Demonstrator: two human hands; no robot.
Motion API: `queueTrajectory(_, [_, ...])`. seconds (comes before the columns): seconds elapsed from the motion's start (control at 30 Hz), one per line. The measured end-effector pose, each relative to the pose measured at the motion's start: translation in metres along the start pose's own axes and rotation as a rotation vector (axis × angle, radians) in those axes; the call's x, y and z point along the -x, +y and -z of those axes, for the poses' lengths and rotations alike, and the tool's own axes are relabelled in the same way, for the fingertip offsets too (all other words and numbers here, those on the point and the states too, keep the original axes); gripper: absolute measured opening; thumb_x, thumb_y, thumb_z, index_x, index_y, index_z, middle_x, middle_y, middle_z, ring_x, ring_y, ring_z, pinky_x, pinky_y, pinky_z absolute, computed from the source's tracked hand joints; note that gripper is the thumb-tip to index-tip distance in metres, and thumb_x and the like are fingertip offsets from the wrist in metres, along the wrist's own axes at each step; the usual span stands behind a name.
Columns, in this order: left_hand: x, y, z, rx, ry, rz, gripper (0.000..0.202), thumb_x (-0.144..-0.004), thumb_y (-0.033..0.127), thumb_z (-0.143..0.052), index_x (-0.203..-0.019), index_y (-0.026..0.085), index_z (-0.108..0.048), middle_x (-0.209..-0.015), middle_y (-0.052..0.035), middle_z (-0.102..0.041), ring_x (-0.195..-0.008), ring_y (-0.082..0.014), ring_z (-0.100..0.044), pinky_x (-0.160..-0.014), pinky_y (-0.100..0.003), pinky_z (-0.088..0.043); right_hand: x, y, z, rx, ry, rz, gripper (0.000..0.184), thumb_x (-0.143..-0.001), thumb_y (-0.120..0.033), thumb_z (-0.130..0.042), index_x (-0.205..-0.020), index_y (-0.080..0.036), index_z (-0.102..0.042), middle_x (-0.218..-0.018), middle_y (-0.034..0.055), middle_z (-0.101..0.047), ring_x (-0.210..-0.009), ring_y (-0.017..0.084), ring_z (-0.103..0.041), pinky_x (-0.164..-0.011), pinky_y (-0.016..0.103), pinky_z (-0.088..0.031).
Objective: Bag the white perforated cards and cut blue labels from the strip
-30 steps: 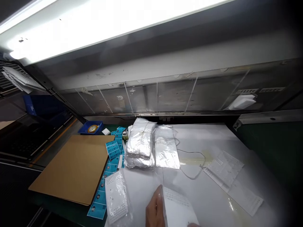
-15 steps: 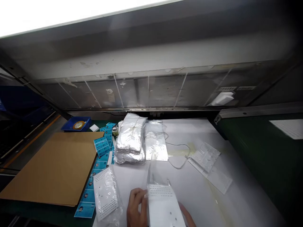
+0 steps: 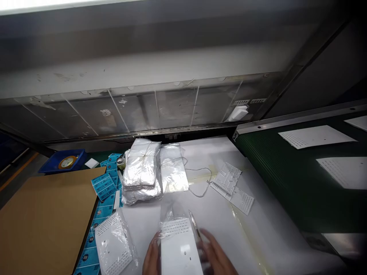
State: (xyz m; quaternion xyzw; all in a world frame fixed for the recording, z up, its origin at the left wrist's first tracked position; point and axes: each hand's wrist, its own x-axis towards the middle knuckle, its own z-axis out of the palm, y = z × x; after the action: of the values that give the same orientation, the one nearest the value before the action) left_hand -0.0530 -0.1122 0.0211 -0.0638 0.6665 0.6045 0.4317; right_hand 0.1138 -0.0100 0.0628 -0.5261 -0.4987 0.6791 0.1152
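A flat white perforated device (image 3: pixel 179 248) stands near the bottom edge, partly inside a clear plastic bag (image 3: pixel 172 210) whose open end rises above it. My left hand (image 3: pixel 151 256) grips the device's left side through the bag. On the right side, my right hand (image 3: pixel 215 256) has its fingers against the bag and device. Another white device, bagged (image 3: pixel 113 246), lies to the left on the white table (image 3: pixel 218 214).
Bundles of clear bags (image 3: pixel 142 170) sit behind, with blue labels (image 3: pixel 104 187) and a cardboard sheet (image 3: pixel 43 217) at left. A blue tray (image 3: pixel 61 162) holds a tape roll. Two flat white parts (image 3: pixel 232 185) lie at right. White devices (image 3: pixel 315 136) ride a green conveyor (image 3: pixel 272 168).
The view swung right and down, revealing the conveyor. The device moved further into the clear bag, and both hands now show at its sides.
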Motion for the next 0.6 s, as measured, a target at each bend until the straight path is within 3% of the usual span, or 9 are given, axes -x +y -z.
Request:
queueTrajectory(0.17, [0.005,-0.009,-0.004,-0.089,0.006,-0.019,0.069,-0.067,0.075,-0.053,-0.112,0.024,-0.063,-0.126,-0.0038,-0.062,-0.130,-0.0300,-0.042,-0.115,-0.041,-0.022,-0.022,-0.030,0.018,0.218,-0.066,0.194,0.037,-0.087,-0.040,-0.048,-0.117,-0.021,-0.056,-0.101,0.0049,-0.064,-0.087,0.019,-0.060,-0.079,0.031,-0.048])
queueTrajectory(0.33, [0.005,-0.020,-0.005,-0.097,0.054,-0.047,0.073,-0.066,0.077,-0.052,-0.112,0.021,-0.064,-0.129,-0.0048,-0.059,-0.132,-0.0286,-0.038,-0.116,-0.039,-0.019,-0.023,-0.035,0.017,0.164,-0.191,0.206,0.038,-0.076,-0.022,-0.057,-0.114,-0.020,-0.053,-0.095,0.0033,-0.063,-0.085,0.017,-0.058,-0.075,0.027,-0.047])
queueTrajectory(0.47, [0.012,-0.028,-0.008,-0.044,0.093,-0.028,0.069,-0.067,0.073,-0.056,-0.111,0.020,-0.065,-0.126,-0.0062,-0.062,-0.129,-0.0303,-0.042,-0.112,-0.040,-0.029,-0.020,-0.023,0.013,0.223,-0.169,0.153,0.015,-0.081,-0.033,-0.055,-0.082,-0.018,-0.057,-0.077,-0.0003,-0.061,-0.073,0.015,-0.054,-0.068,0.025,-0.044])
queueTrajectory(0.6, [0.026,-0.026,-0.007,-0.164,0.097,-0.072,0.066,-0.070,0.070,-0.053,-0.109,0.019,-0.068,-0.118,-0.0087,-0.067,-0.121,-0.0330,-0.051,-0.102,-0.040,-0.042,-0.011,-0.014,0.015,0.324,-0.135,0.126,0.032,-0.083,-0.048,-0.048,-0.071,-0.020,-0.054,-0.066,-0.0015,-0.057,-0.066,0.015,-0.052,-0.061,0.024,-0.042])
